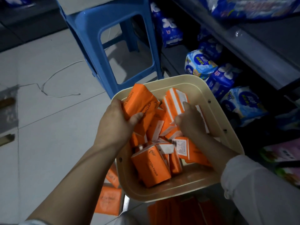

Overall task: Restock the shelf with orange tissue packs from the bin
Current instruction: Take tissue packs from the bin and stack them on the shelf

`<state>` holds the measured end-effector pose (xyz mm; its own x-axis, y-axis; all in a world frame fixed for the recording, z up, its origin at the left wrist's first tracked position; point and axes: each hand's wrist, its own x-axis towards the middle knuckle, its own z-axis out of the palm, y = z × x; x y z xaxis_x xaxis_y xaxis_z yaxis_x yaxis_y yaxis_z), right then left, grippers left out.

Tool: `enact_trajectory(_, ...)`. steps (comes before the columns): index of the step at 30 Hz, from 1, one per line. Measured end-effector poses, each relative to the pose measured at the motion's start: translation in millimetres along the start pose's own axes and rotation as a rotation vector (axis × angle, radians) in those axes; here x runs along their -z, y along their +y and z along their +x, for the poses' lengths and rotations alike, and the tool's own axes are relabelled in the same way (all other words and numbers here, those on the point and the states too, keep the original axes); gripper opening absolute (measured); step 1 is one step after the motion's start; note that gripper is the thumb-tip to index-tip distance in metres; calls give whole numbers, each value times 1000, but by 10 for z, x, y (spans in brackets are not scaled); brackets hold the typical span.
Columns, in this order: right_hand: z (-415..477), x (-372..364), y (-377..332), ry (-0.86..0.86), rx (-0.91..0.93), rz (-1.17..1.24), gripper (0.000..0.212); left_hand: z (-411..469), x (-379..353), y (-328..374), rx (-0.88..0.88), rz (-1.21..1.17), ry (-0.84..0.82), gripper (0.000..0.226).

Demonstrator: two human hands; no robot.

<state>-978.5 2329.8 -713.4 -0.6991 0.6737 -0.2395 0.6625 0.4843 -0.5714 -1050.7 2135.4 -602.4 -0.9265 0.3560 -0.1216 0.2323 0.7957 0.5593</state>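
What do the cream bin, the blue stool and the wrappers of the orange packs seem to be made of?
Cream bin: moulded plastic, probably; smooth, dull sheen on its rim.
Blue stool: glossy moulded plastic, with bright highlights.
Orange packs: thin plastic film, it seems; creased and slightly shiny.

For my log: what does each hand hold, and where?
Left hand grips an orange pack around its near end; right hand grips a second pack at its near edge.
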Motion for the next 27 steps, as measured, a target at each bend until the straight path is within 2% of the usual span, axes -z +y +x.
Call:
enact_trajectory(5, 37, 313, 19, -1, -171, 290, 19, -8, -41, 93, 65, -26, -35, 58)
enact_trajectory(9, -94, 646, -53, -97, -384, 927, 11, -40, -36, 168, 66, -183, -60, 52)
enact_trajectory(11, -187, 854, -109, -146, -419, 1079, 9, -85, -20, 223, 4, -173, -50, 47)
enact_trajectory(14, -417, 1162, -219, -193, -378, 1267, 11, -190, 4, 364, -44, -190, -67, 36)
enact_trajectory(18, -826, 1425, -345, -295, -286, 1368, 9, -407, 11, 602, -40, -318, -157, 26)
enact_trajectory(23, -1461, 1677, -365, -342, -158, 1310, 8, -858, 162, 955, -75, -601, -194, 53)
enact_trajectory(27, -1956, 1830, -179, -319, -92, 1266, 11, -1280, 273, 1102, -119, -824, -190, 54)
